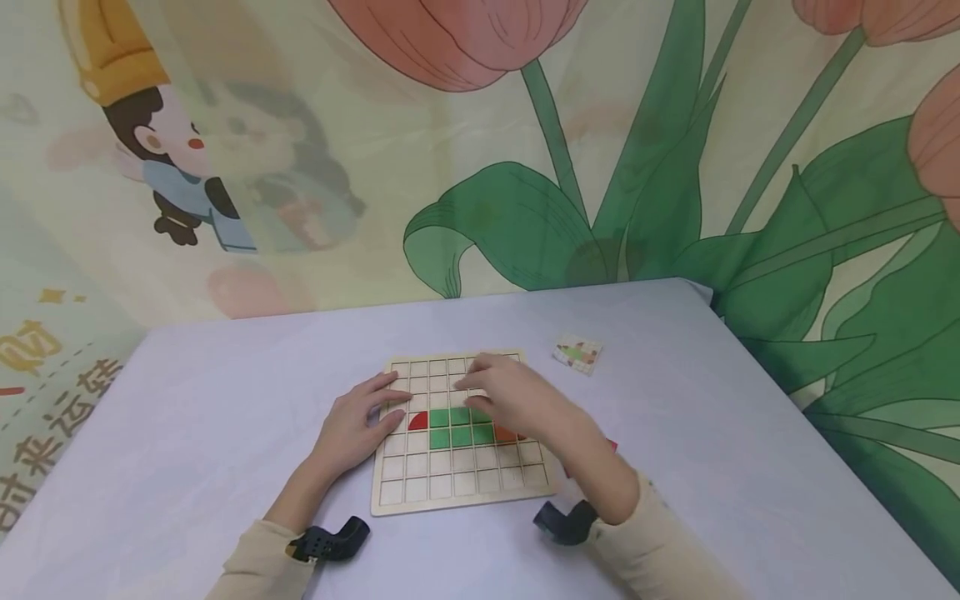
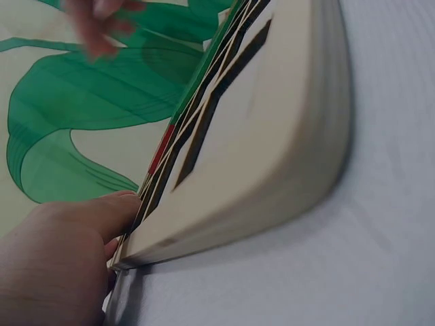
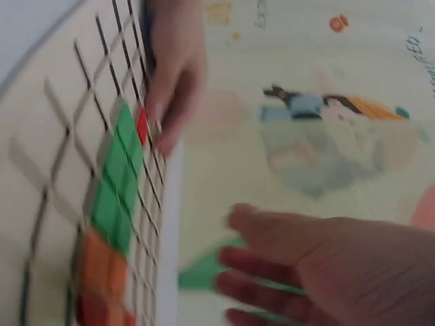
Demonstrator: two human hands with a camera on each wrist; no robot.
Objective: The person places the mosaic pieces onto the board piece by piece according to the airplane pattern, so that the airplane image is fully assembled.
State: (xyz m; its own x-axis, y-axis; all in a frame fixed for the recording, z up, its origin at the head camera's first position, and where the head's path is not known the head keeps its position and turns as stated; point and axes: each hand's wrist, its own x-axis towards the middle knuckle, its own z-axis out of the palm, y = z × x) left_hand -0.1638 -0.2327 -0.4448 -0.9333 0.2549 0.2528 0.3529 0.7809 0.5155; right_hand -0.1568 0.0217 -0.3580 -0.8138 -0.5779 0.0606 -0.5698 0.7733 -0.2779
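Note:
A light wooden grid board lies on the table with tiles set in its cells. Green tiles form a block near the middle. On their left is a red curved-edge tile, and on their right are orange tiles, partly hidden by my right arm. My left hand rests on the board's left edge, fingers spread; the left wrist view shows its thumb at the rim. Above the board's upper right hovers my right hand, its fingers loosely bent and nothing visible between them.
A small patterned card lies beyond the board's upper right corner. Something red shows partly from under my right forearm. The table has a white cloth, and a printed curtain hangs behind its far edge.

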